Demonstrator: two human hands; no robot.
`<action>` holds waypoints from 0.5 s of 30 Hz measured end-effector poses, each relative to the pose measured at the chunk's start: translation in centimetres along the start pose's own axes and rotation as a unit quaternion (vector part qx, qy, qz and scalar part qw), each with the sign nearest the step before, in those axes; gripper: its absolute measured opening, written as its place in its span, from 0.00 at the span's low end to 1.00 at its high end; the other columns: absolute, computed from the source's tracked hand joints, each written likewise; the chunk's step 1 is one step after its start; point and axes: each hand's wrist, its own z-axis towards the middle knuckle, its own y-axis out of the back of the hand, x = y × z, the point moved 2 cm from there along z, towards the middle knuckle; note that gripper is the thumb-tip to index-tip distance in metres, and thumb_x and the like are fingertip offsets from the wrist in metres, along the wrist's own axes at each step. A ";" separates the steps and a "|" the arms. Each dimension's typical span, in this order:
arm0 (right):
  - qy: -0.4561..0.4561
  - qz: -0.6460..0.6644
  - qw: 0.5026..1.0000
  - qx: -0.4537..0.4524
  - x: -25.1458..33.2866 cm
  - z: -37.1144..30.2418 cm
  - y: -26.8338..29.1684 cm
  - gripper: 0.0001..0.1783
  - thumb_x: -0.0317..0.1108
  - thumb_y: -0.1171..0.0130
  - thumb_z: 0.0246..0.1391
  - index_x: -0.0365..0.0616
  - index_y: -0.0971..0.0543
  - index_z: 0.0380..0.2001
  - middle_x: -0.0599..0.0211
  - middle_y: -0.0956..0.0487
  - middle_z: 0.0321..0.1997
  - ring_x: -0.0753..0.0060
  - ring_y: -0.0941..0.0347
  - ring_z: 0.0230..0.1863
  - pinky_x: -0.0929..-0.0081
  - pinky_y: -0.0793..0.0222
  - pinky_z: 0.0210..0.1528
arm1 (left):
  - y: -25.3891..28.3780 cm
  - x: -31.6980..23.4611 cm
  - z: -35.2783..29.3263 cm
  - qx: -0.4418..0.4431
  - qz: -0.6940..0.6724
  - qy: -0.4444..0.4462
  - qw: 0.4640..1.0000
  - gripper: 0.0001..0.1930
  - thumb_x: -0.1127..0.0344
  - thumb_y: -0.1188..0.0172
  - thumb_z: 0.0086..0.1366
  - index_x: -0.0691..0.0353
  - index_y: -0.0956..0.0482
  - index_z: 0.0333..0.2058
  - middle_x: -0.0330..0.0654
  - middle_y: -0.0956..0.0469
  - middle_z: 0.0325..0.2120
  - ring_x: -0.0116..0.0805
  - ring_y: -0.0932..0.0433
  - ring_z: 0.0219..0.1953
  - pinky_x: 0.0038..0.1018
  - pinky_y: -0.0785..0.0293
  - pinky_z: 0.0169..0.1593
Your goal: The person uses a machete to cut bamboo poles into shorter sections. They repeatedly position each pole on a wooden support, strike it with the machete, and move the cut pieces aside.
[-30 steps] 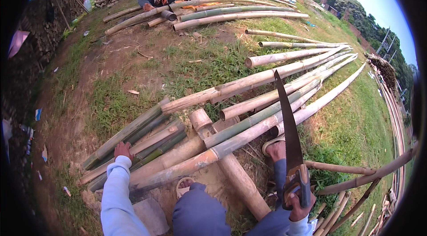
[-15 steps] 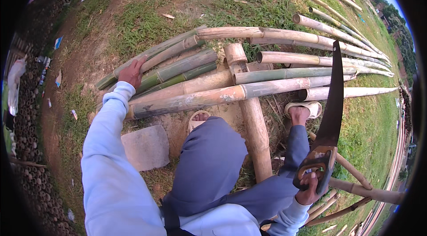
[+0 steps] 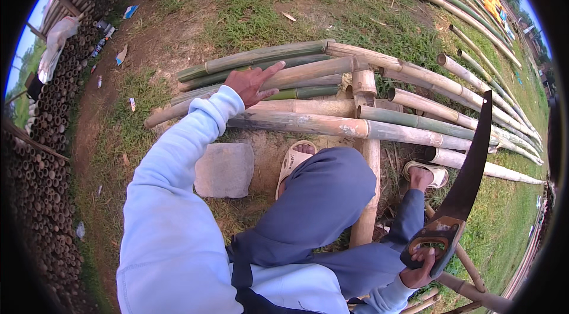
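My left hand (image 3: 253,85) lies across a pale bamboo piece (image 3: 320,69), its index finger stretched out and its thumb apart. That piece slants over the other cut lengths, its right end by the upright-looking top of a thick bamboo support (image 3: 363,84). Behind it are green bamboo lengths (image 3: 267,54); nearer to me runs a long mottled bamboo pole (image 3: 296,123). In my right hand (image 3: 422,266) is a handsaw (image 3: 468,163), gripped through its wooden handle, the blade pointing up and away from the poles' near side.
Long bamboo poles (image 3: 462,106) stretch off to the right, with more at the far right. A flat stone slab (image 3: 224,170) lies by my sandalled foot (image 3: 294,163). Stacked bamboo (image 3: 41,207) lines the left side. Crossed bamboo legs (image 3: 471,266) stand beside the saw hand.
My left hand has loosened and moved along from the bamboo's left end. The pale piece now lies nearer to me, apart from the green ones. The view has shifted left; the saw remains held.
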 end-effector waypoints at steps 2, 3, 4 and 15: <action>-0.008 0.015 1.000 -0.008 -0.1 -0.1 0.2 0.11 0.30 0.39 0.59 0.38 0.29 0.27 0.67 0.32 0.19 0.77 0.35 0.23 0.79 0.39 0.26 | -1.4 -1.5 -0.7 0.011 -0.019 -0.025 0.999 0.37 0.36 0.46 0.70 0.36 0.45 0.73 0.47 0.17 0.37 0.50 0.15 0.38 0.44 0.20 0.37; -0.009 0.014 1.000 -0.015 0.1 -0.2 0.2 0.11 0.30 0.39 0.59 0.38 0.29 0.27 0.67 0.32 0.19 0.77 0.35 0.22 0.79 0.39 0.26 | -2.9 -1.9 -0.9 0.009 -0.027 -0.049 0.998 0.37 0.35 0.48 0.71 0.36 0.45 0.73 0.48 0.17 0.35 0.50 0.15 0.36 0.44 0.20 0.36; -0.009 0.012 1.000 -0.024 0.1 -0.2 0.2 0.11 0.30 0.39 0.59 0.38 0.28 0.27 0.67 0.32 0.19 0.78 0.36 0.22 0.79 0.39 0.26 | -3.4 -2.7 -0.8 0.006 -0.035 -0.074 0.997 0.37 0.34 0.49 0.71 0.36 0.46 0.73 0.49 0.16 0.34 0.50 0.15 0.35 0.44 0.20 0.35; -0.015 0.031 0.999 0.004 -1.4 0.4 2.4 0.13 0.32 0.43 0.65 0.45 0.32 0.27 0.71 0.37 0.22 0.76 0.39 0.24 0.74 0.34 0.32 | -4.8 -13.7 4.4 0.117 -0.025 -0.132 0.984 0.36 0.30 0.54 0.70 0.39 0.41 0.70 0.50 0.16 0.30 0.51 0.14 0.32 0.46 0.21 0.34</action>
